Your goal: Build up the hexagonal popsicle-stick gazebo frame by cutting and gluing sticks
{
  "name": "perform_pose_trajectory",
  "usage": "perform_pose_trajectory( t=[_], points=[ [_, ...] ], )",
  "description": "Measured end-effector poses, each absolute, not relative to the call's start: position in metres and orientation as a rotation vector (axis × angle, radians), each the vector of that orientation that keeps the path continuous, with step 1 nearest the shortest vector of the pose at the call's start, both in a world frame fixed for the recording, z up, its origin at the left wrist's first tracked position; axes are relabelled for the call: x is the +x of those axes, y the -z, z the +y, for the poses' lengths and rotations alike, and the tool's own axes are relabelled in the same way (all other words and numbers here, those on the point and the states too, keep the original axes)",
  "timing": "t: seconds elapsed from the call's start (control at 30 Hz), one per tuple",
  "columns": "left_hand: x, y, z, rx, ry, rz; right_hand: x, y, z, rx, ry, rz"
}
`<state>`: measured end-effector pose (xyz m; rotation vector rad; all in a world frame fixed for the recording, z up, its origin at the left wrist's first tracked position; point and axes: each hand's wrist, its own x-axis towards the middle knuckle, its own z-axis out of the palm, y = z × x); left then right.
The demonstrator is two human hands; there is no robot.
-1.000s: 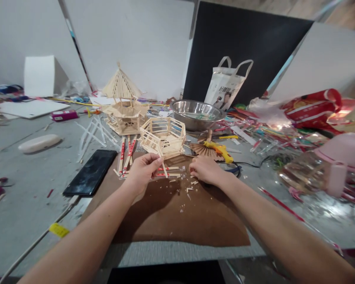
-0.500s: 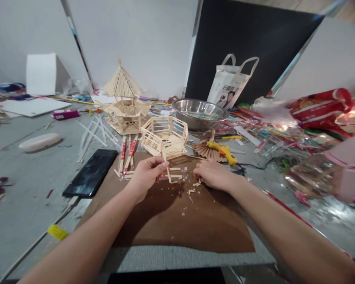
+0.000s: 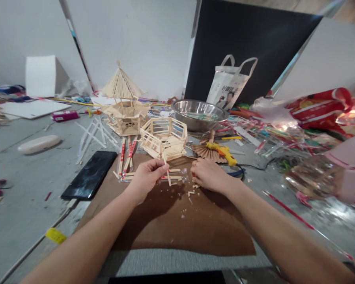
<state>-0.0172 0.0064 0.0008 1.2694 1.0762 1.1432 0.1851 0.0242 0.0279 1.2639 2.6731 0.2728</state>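
Note:
My left hand (image 3: 146, 176) pinches a thin wooden stick (image 3: 167, 169), held nearly upright just in front of a hexagonal stick fence (image 3: 165, 137). My right hand (image 3: 208, 175) rests curled on the brown mat (image 3: 180, 221), its fingertips down among small wood chips (image 3: 191, 192); whether it holds one I cannot tell. Between the hands lie loose sticks and red-wrapped chopsticks (image 3: 149, 176). A stick pavilion with a pointed roof (image 3: 122, 102) stands behind the fence.
A black phone (image 3: 90, 174) lies left of the mat. A yellow glue gun (image 3: 221, 152) lies on a wooden fan, a steel bowl (image 3: 198, 113) and white bag (image 3: 229, 83) behind. Plastic packets and a bottle (image 3: 319, 177) crowd the right.
The left hand has tilted its stick more upright and nudged right. The right hand has drawn slightly toward the loose sticks. The view has shifted a little.

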Motion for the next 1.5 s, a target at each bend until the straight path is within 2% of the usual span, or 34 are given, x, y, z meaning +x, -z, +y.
perform_pose_trajectory(
  t=[0.23,0.53,0.8,0.93,1.03,1.13,1.2,1.27,1.33,1.5],
  points=[
    [-0.017,-0.002,0.006,1.278,-1.137,1.087,0.185,-0.021,0.03,1.278,-0.258,2.618],
    [-0.017,-0.003,0.005,1.272,-1.134,1.075,0.197,-0.045,0.031,1.359,-0.125,2.635],
    [-0.015,-0.002,0.005,1.266,-1.128,1.096,0.183,-0.029,0.023,1.246,-0.164,2.612],
    [-0.015,-0.003,0.005,1.268,-1.126,1.105,0.181,-0.03,0.023,1.33,-0.072,2.603],
    [-0.015,-0.004,0.005,1.268,-1.127,1.086,0.179,-0.03,0.021,1.543,0.356,2.756],
    [-0.015,-0.004,0.004,1.251,-1.123,1.052,0.17,-0.024,0.014,1.801,1.37,2.748],
    [-0.014,-0.005,0.004,1.237,-1.116,1.044,0.162,-0.018,0.008,1.882,2.089,2.451],
    [-0.014,-0.005,0.003,1.227,-1.112,1.04,0.155,-0.012,0.002,1.853,2.55,2.121],
    [-0.014,-0.006,0.002,1.213,-1.116,1.028,0.15,-0.009,-0.002,1.805,2.751,1.919],
    [-0.014,-0.006,0.001,1.188,-1.111,1.006,0.144,-0.008,-0.007,1.768,2.905,1.769]
  ],
)
